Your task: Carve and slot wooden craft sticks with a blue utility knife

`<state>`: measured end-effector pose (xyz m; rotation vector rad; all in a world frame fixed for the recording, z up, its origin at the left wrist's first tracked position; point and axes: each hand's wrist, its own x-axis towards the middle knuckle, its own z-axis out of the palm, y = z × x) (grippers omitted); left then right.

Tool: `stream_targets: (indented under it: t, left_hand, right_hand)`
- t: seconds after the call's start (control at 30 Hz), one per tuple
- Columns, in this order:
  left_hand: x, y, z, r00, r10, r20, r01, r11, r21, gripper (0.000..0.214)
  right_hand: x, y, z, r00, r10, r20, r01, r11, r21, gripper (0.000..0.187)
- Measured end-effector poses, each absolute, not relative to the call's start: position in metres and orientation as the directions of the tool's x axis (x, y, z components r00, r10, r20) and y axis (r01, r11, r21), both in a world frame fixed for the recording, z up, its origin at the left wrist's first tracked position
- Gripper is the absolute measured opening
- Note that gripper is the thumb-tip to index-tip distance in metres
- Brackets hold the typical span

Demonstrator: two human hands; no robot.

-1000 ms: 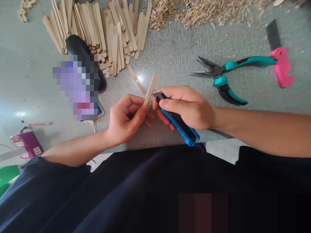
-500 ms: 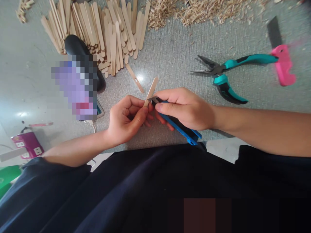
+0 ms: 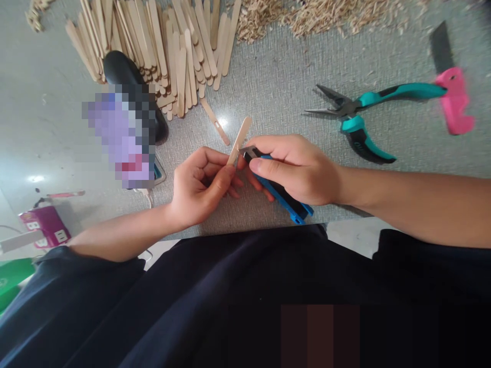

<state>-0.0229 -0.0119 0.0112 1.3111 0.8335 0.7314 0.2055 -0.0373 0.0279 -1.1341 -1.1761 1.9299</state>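
My left hand (image 3: pixel 203 186) pinches the lower end of a wooden craft stick (image 3: pixel 242 134), whose rounded end points up and away. My right hand (image 3: pixel 299 168) is wrapped round a blue and black utility knife (image 3: pixel 282 197), thumb along its front. The knife's blade tip meets the middle of the stick, where a small sliver seems to lift. Just beyond lies another craft stick (image 3: pixel 215 121) with a small slot cut in it. A big pile of craft sticks (image 3: pixel 184 66) spreads behind it.
Needle-nose pliers (image 3: pixel 349 108) with teal handles lie open at the right, touching a pink-handled blade (image 3: pixel 456 99). Wood shavings (image 3: pixel 337 15) line the back. A black oblong object (image 3: pixel 125 69) and a blurred phone-like item (image 3: pixel 115 133) sit left, near a purple power strip (image 3: pixel 44 227).
The knife's blade has shifted slightly up along the stick, and more of the stick's face shows above my left fingers. Both hands keep their hold.
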Motion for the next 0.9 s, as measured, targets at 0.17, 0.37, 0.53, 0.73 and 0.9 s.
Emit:
stream_targets:
  t: [0.17, 0.37, 0.53, 0.73, 0.9]
  left_hand:
    - [-0.022, -0.012, 0.011, 0.524, 0.847, -0.087, -0.045, 0.129, 0.991, 0.03]
    - [-0.022, -0.014, 0.009, 0.411, 0.906, -0.103, -0.009, 0.117, 0.993, 0.04]
    - [-0.021, -0.014, 0.008, 0.416, 0.908, -0.056, 0.01, 0.057, 0.998, 0.038]
    - [-0.021, -0.015, 0.009, 0.473, 0.879, -0.055, 0.019, 0.053, 0.998, 0.033]
    - [-0.021, -0.013, 0.01, 0.458, 0.888, -0.034, 0.003, 0.036, 0.999, 0.029]
  right_hand:
    - [0.205, -0.036, 0.032, -0.479, 0.808, -0.343, 0.027, -0.377, -0.926, 0.019]
    - [0.204, -0.036, 0.032, -0.478, 0.806, -0.349, 0.066, -0.363, -0.929, 0.017]
    - [0.204, -0.039, 0.028, -0.477, 0.832, -0.283, 0.024, -0.31, -0.95, 0.015]
    - [0.205, -0.038, 0.024, -0.495, 0.849, -0.185, 0.071, -0.173, -0.982, 0.02]
    - [0.205, -0.036, 0.037, -0.452, 0.83, -0.325, 0.118, -0.306, -0.945, 0.017]
